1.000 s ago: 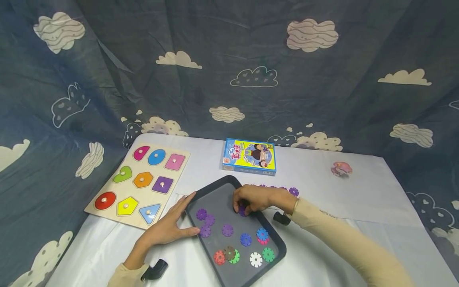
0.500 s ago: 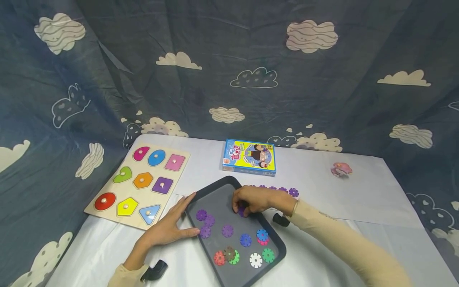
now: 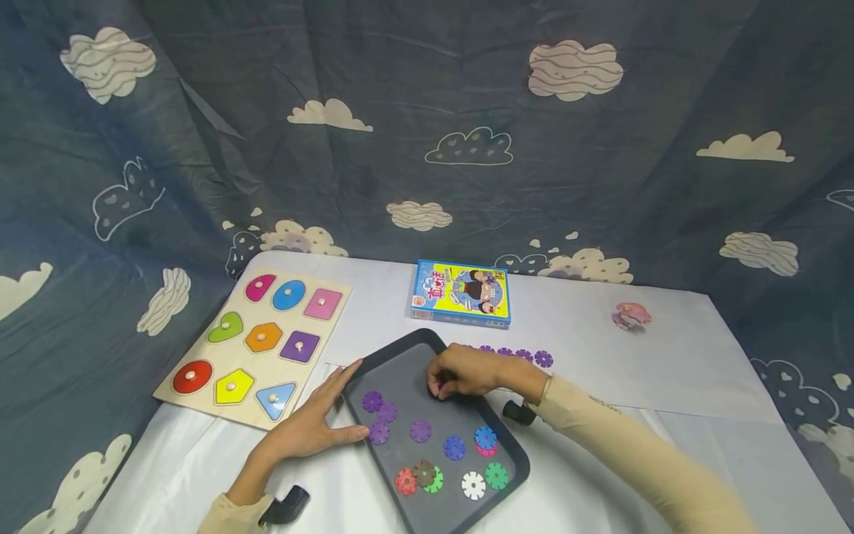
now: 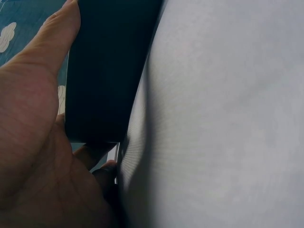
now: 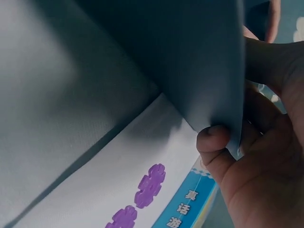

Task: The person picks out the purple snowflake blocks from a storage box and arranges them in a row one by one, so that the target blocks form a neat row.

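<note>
A dark grey tray (image 3: 402, 374) lies at an angle on the white-covered table. My left hand (image 3: 309, 425) rests along its left rim, fingers straight and thumb spread; in the left wrist view, thumb and fingers border the dark tray wall (image 4: 107, 76). Over the tray's upper right side, my right hand (image 3: 467, 368) pinches a purple notched disc, which the fingers mostly hide. In the right wrist view, this hand's little finger (image 5: 213, 138) touches the outer tray wall (image 5: 199, 61). Several purple discs (image 3: 420, 431) lie in the tray, with blue (image 3: 454, 448), white (image 3: 474, 485) and green (image 3: 496, 475) ones nearer its front.
Behind the right hand, a row of purple discs (image 3: 524, 357) lies on the table. A blue and yellow card box (image 3: 460, 294) is farther back. To the left lies a wooden shape puzzle board (image 3: 256, 348); a small pink toy (image 3: 631, 316) sits at right.
My right hand has shifted slightly left, and its fingertips now cover more of the purple disc. The left hand stays at the rim. The head view has shifted a little.
</note>
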The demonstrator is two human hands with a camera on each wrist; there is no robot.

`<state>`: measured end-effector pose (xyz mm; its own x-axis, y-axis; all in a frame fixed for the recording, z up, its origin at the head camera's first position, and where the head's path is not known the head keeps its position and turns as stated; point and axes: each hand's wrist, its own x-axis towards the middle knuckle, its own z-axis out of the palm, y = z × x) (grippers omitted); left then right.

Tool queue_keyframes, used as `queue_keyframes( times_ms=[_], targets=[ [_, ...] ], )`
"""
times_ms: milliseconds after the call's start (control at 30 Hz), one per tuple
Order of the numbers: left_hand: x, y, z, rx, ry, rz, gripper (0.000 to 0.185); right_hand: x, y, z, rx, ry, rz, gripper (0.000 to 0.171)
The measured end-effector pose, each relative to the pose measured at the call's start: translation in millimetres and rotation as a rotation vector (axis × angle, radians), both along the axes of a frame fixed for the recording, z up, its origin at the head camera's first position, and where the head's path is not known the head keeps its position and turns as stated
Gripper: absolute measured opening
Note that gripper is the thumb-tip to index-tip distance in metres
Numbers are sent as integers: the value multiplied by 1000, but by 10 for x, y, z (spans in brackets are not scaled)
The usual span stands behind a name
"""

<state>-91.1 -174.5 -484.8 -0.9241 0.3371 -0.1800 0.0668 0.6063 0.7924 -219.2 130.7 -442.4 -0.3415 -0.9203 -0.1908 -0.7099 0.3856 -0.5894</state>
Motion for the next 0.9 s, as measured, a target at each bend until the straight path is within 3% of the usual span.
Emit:
queue_keyframes(
  times_ms=[367,900],
  targets=[
    [-2,9,-19,0,8,-6,104,-24,74,21,-174,-46,-59,7],
    [-1,12,-2,6,13,-3,105,-5,431,56,-347,-148,-345,14]
  ],
)
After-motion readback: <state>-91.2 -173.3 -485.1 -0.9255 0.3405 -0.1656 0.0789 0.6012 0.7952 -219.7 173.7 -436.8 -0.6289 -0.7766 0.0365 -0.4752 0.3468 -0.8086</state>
